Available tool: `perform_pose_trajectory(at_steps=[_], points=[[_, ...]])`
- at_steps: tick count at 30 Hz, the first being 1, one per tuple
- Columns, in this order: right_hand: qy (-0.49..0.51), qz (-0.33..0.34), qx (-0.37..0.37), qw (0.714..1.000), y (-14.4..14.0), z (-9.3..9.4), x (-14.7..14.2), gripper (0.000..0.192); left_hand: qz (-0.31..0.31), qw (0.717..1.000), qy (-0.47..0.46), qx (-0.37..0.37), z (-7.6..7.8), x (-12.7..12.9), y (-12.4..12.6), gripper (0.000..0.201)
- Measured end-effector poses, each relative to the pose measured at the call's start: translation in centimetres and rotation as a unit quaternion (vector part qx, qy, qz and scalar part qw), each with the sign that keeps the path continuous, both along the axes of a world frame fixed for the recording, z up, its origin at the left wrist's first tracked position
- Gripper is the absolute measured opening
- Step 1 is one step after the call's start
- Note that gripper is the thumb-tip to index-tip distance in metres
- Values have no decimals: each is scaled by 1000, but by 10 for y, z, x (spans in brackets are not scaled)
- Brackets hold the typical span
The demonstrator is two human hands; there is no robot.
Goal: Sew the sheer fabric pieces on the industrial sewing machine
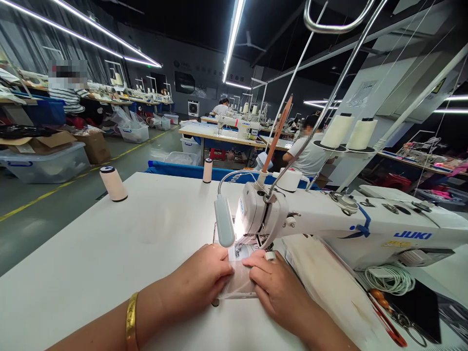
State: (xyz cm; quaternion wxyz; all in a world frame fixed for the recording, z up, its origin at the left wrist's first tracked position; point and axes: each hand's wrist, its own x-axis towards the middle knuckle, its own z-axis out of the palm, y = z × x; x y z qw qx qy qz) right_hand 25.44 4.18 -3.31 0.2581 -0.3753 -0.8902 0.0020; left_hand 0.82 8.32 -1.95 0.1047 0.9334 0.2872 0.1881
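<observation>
A piece of sheer pale fabric [239,280] lies under the needle area of a white JUKI sewing machine [252,209]. My left hand [204,273] is closed, its bent fingers gripping the fabric's left edge. On the other side my right hand [276,282], a pale band on one finger, holds the fabric with its fingers bent and tips pressed on it; the thumb's grip is partly hidden. Both hands are close in front of the presser foot [238,251]. A small lamp [224,222] hangs just above, lighting the spot.
Two pale thread cones [114,184] [207,170] stand on the white table [153,234]. Right of my hands lie cream fabric [314,268], a coil of white cord [389,279], red-handled snips [389,321] and a black flat object [420,307]. Other people sit at machines beyond.
</observation>
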Motion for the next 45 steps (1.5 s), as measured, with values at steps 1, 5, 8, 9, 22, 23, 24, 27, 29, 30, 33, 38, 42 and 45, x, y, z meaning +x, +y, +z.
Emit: perform_pose_trajectory(at_steps=[1, 5, 8, 9, 22, 23, 24, 27, 29, 30, 33, 38, 42, 45], points=[[4, 10, -4, 1000, -1, 1, 0, 33, -9, 1000, -20, 8, -3, 1, 0, 20], [-27, 16, -39, 999, -5, 2, -3, 39, -20, 999, -43, 3, -5, 3, -2, 16], [-45, -8, -30, 999, -5, -1, -2, 33, -1, 1000, -13, -9, -3, 2, -3, 15], [-45, -9, -28, 999, -5, -2, -1, 33, 4, 1000, -8, -6, -2, 1, -4, 15], [-1, 5, -40, 999, -2, -7, 1, 35, 5, 999, -23, 29, -10, 4, -6, 12], [0, 3, -39, 999, -2, -7, 1, 35, 7, 999, -23, 28, -11, 3, -6, 12], [1, 1, -38, 999, -2, -7, 1, 33, 9, 999, -24, 27, -11, 3, -5, 13], [-2, -5, -42, 999, -2, -8, -1, 31, 15, 999, -21, 25, -10, 2, -3, 13], [-4, -11, -42, 999, -1, -9, -2, 32, 21, 999, -13, 25, -9, 2, -2, 13], [-6, -15, -42, 999, 0, -10, -3, 32, 25, 999, -8, 25, -9, 2, -1, 13], [-15, -27, -40, 999, 4, -13, -3, 36, 40, 998, -3, 38, -10, 3, 1, 13], [-16, -38, -30, 999, 7, -14, -1, 49, 50, 995, -29, 76, -13, 5, 2, 19], [-4, -14, -18, 1000, 2, -10, 0, 46, 4, 995, -57, 77, -13, 4, -9, 22], [-1, 11, -15, 1000, -1, -7, 0, 39, -6, 995, -58, 80, -13, 5, -18, 26]])
